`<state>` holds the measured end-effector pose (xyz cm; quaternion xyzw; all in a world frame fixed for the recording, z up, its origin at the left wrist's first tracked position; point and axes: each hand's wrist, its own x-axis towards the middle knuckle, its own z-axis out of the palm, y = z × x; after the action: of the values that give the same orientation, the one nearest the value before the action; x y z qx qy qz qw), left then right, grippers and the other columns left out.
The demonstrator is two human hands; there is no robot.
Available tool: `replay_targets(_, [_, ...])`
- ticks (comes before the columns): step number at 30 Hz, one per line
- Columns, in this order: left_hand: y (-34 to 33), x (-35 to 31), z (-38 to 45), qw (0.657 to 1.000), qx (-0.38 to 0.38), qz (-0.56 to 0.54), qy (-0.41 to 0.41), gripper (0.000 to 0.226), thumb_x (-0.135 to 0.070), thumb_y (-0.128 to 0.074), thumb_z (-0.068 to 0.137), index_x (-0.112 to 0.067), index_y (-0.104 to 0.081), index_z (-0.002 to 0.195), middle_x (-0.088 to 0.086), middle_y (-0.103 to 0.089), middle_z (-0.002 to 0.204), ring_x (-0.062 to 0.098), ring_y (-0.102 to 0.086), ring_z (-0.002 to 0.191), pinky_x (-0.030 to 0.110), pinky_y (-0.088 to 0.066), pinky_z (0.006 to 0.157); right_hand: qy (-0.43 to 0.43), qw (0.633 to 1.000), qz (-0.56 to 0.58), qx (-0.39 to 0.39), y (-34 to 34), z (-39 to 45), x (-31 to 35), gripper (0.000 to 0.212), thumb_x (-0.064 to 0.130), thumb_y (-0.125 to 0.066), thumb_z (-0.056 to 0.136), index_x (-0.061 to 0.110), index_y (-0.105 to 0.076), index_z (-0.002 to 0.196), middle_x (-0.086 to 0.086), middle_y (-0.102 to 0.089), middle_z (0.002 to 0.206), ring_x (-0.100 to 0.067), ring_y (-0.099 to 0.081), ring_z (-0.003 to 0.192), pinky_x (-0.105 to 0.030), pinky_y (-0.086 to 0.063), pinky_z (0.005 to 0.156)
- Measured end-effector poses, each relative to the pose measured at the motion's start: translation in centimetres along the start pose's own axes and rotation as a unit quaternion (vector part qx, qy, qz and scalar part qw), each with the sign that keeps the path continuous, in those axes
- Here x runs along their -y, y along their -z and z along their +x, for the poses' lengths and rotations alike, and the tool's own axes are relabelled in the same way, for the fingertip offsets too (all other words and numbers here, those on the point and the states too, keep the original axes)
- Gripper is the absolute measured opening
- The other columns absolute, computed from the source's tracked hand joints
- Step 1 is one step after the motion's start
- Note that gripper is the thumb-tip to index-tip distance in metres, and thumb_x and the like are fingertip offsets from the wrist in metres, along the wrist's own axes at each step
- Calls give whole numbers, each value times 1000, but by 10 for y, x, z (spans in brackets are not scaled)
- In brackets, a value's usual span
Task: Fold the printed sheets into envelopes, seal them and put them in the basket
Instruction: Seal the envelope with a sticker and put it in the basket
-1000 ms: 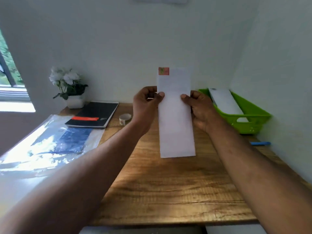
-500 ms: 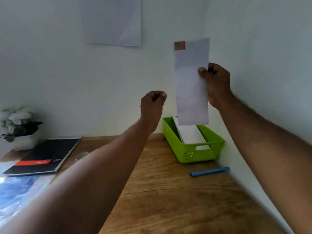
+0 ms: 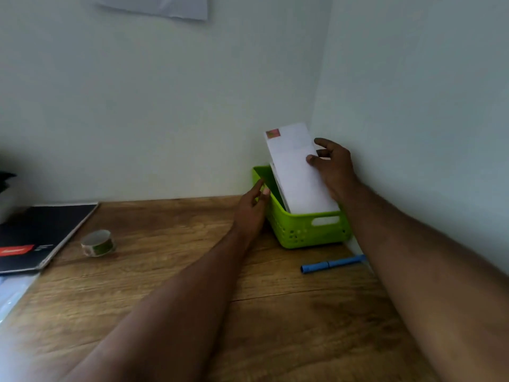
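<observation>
A green plastic basket (image 3: 300, 232) stands in the back right corner of the wooden table. My right hand (image 3: 334, 166) pinches a white folded envelope (image 3: 296, 169) with a red and green stamp at its top left. The envelope leans tilted, its lower end inside the basket. Another white envelope shows behind it in the basket, mostly hidden. My left hand (image 3: 252, 208) rests against the basket's left rim with fingers relaxed and holds nothing.
A blue pen (image 3: 332, 263) lies in front of the basket. A tape roll (image 3: 98, 243) sits left of centre. A black notebook (image 3: 35, 235) lies at the far left. White walls close the back and right. A paper sheet (image 3: 165, 6) hangs on the back wall.
My left hand let go of the envelope and moved down to the basket's rim. My right hand carried the envelope from mid-air down into the basket. The camera view swung right.
</observation>
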<state>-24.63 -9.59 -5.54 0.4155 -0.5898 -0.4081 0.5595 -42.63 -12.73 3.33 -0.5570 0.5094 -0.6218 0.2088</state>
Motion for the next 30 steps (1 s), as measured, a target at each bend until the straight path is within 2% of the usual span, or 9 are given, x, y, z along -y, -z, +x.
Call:
replay_targets(2, [2, 2, 2, 1000, 15, 7, -13, 48, -30, -46, 102, -18, -39, 147, 7, -48, 145, 8, -44, 127, 22, -38, 103, -6, 999, -47, -3, -1, 3, -12, 50, -1, -70, 78, 14, -59, 124, -4, -59, 95, -19, -58, 84, -29, -51, 71])
replay_targets(4, [5, 5, 6, 1000, 24, -11, -12, 48, -31, -48, 101, -20, -39, 147, 6, -49, 145, 5, -43, 123, 22, -38, 103, -13, 996, -86, 3, -4, 5, -22, 49, -4, -69, 77, 13, -61, 122, -3, -58, 100, -19, -56, 88, -29, -48, 74])
replay_targets(9, [3, 12, 11, 1000, 14, -24, -5, 48, -36, -52, 99, -26, -42, 145, 5, -50, 143, 17, -46, 130, 36, -40, 109, 10, 982, -184, -34, -7, 12, -27, 37, -2, -68, 79, 11, -68, 114, -8, -63, 116, -18, -58, 98, -29, -48, 91])
replay_targets(13, [4, 15, 14, 999, 14, -34, -3, 48, -37, -53, 98, -28, -44, 144, 6, -54, 139, 19, -47, 130, 37, -40, 109, 41, 965, -251, -59, -9, 14, -25, 32, 0, -63, 82, 5, -68, 113, -12, -65, 121, -24, -59, 113, -24, -41, 99])
replay_targets(17, [4, 18, 17, 999, 6, -37, -1, 47, -37, -55, 97, -28, -47, 143, 2, -56, 136, 17, -48, 128, 34, -41, 107, 22, 949, -313, -20, -10, 11, -30, 33, 2, -66, 81, 3, -67, 114, -13, -62, 124, -26, -56, 116, -26, -38, 101])
replay_targets(21, [5, 20, 19, 999, -1, -49, 5, 47, -37, -59, 95, -28, -51, 140, -4, -60, 127, 19, -51, 127, 43, -42, 108, 2, 920, -391, 38, -15, 9, -32, 36, 7, -73, 77, 4, -66, 112, -14, -59, 125, -29, -53, 118, -32, -39, 100])
replay_targets(24, [5, 20, 18, 999, 3, -49, 6, 48, -37, -60, 95, -27, -51, 141, 2, -61, 132, 19, -52, 126, 45, -42, 108, -11, 895, -439, 80, -18, 9, -33, 42, 13, -75, 73, 10, -64, 114, -15, -55, 128, -30, -51, 119, -32, -39, 100])
replay_targets(27, [6, 16, 17, 999, 5, -36, 4, 47, -37, -57, 96, -27, -49, 142, 6, -59, 134, 19, -50, 127, 43, -42, 109, 10, 881, -461, 108, -19, 4, -27, 48, 31, -77, 74, 15, -63, 117, -11, -53, 132, -28, -47, 124, -34, -38, 102])
replay_targets(30, [6, 15, 16, 1000, -5, -27, -2, 46, -36, -56, 96, -27, -49, 141, 6, -59, 136, 17, -51, 126, 41, -43, 108, 39, 856, -479, 189, -29, -8, -18, 69, 50, -73, 75, 14, -54, 131, -8, -45, 144, -23, -38, 135, -34, -32, 108])
